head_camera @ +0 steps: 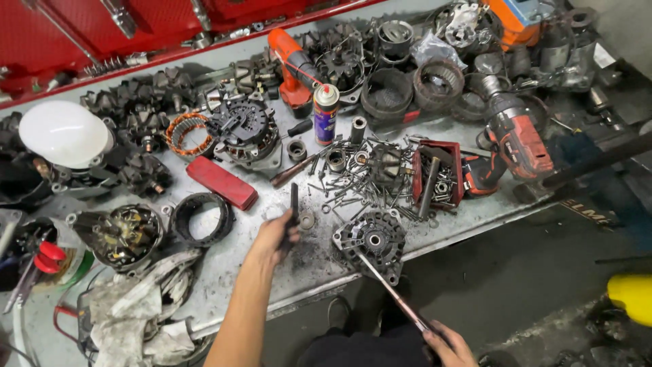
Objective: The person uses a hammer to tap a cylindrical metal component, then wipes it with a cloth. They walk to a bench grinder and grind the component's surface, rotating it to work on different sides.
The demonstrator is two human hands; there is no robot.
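Right hand pries alternator housing (long screwdriver).

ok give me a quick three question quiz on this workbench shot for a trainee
1. True or false: the right hand holds a long thin tool whose far end rests on the dark alternator housing.
2. What does the left hand grip?
A. the spray can
B. a slim dark tool held upright
C. the red flat case
3. What lies scattered on the bench just behind the housing?

Key
1. True
2. B
3. Loose bolts and screws
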